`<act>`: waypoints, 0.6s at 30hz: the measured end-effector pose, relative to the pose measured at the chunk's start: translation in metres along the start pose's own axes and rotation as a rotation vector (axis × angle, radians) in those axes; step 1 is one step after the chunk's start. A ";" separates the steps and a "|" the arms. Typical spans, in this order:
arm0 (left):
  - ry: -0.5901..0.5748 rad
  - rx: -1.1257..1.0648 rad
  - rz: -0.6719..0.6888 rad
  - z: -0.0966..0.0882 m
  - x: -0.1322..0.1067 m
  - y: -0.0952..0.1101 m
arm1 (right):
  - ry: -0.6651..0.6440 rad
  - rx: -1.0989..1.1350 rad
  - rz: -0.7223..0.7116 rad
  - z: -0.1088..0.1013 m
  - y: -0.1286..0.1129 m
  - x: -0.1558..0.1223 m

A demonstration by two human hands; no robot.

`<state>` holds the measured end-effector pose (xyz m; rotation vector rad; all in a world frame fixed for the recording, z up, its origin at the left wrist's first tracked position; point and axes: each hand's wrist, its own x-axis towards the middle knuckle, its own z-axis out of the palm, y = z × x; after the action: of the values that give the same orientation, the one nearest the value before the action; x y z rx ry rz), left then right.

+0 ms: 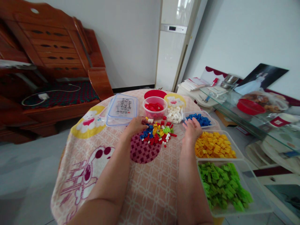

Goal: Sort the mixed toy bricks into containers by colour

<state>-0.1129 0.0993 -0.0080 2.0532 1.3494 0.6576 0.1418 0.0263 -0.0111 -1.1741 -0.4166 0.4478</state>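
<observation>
A mixed pile of small toy building bricks (157,132) in red, blue, yellow, green and white lies on the table. At its left edge, my left hand (137,125) has its fingers curled together beside blue bricks; what they hold, if anything, is hidden. My right hand (192,128) is right of the pile, at the near left edge of a clear box (212,122) of blue bricks (199,119). Its fingers are apart, and I see nothing in them. Behind the pile, a round clear tub (155,115) holds red bricks (154,107). White bricks (174,115) are heaped beside it.
Boxes of yellow bricks (214,145) and green bricks (225,184) stand along the right side. Clear lids (123,107) lie back left, and a red round lid (150,93) lies behind the tub. A glass shelf (253,115) is at right, a wooden bench (51,62) at left.
</observation>
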 end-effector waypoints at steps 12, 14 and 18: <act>-0.004 -0.494 0.221 0.025 -0.008 0.066 | -0.615 -0.171 0.186 0.021 -0.024 -0.041; -0.023 -0.511 0.224 0.029 -0.009 0.069 | -0.667 -0.198 0.216 0.025 -0.025 -0.047; -0.037 -0.567 0.227 0.033 -0.008 0.070 | -0.669 -0.216 0.243 0.026 -0.024 -0.050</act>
<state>-0.0489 0.0633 0.0180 1.7449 0.7882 0.9677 0.0887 0.0118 0.0159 -1.2720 -0.9203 1.0362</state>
